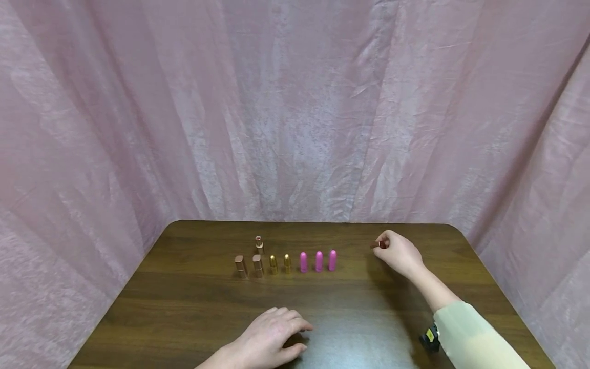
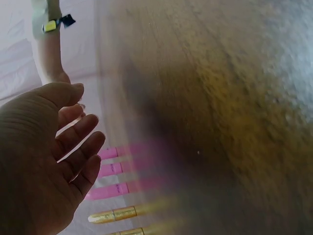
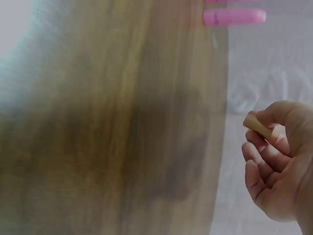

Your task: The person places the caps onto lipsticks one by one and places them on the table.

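My right hand (image 1: 400,254), held over the back right of the table, pinches a short copper-gold lipstick tube (image 3: 258,126) between thumb and fingers. Part of the tube is hidden by the fingertips. My left hand (image 1: 272,335) hovers low over the front of the table with relaxed fingers and nothing in them. Beyond it stands a row of upright lipsticks: two square rose-gold ones (image 1: 240,266), two gold bullet-shaped ones (image 1: 274,265) and three pink ones (image 1: 319,262). Behind the rose-gold pair stands an uncapped lipstick (image 1: 259,245), its tip showing.
The brown wooden table (image 1: 184,307) has rounded back corners. Pink velvet curtains (image 1: 295,113) hang behind it and along both sides. A small black device with a yellow mark (image 1: 430,338) is strapped at the right wrist, below a pale green sleeve (image 1: 475,333).
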A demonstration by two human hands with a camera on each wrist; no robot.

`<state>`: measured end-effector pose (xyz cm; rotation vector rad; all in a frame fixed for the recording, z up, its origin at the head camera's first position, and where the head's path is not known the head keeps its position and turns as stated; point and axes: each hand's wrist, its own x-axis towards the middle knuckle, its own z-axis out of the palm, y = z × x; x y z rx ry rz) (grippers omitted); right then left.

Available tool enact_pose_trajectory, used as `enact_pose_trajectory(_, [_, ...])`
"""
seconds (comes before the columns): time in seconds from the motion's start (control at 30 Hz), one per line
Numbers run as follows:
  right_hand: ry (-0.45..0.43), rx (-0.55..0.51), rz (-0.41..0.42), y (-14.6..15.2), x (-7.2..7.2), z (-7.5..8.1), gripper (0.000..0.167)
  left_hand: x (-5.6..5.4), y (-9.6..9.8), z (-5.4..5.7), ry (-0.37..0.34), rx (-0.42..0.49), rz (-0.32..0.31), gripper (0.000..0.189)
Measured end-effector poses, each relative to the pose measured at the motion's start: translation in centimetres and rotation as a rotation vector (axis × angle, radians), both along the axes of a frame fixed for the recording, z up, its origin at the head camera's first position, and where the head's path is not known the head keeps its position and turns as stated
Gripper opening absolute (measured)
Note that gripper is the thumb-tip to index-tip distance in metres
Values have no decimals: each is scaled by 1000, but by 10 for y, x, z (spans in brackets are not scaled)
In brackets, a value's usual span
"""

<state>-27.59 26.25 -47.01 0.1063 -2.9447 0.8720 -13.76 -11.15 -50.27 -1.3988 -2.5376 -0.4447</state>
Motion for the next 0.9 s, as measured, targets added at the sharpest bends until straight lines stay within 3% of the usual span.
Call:
enact_pose_trajectory(0.3, [46,-314,100,-19,42,4,21,0,-8,3,-72,22,48,32])
enact_pose_trajectory(0.5, [6,-418,138,-29,73,3,21,0,-14,11,-66,51,83,29])
enact_pose_trajectory(0.7, [-28,-486,197,-37,98,-4,28,-4,-23,25,-45,83,141,29])
enact_pose_trajectory(0.9, [-56,-487,230,-39,110,-12,24,-23,-41,52,3,188,256,30])
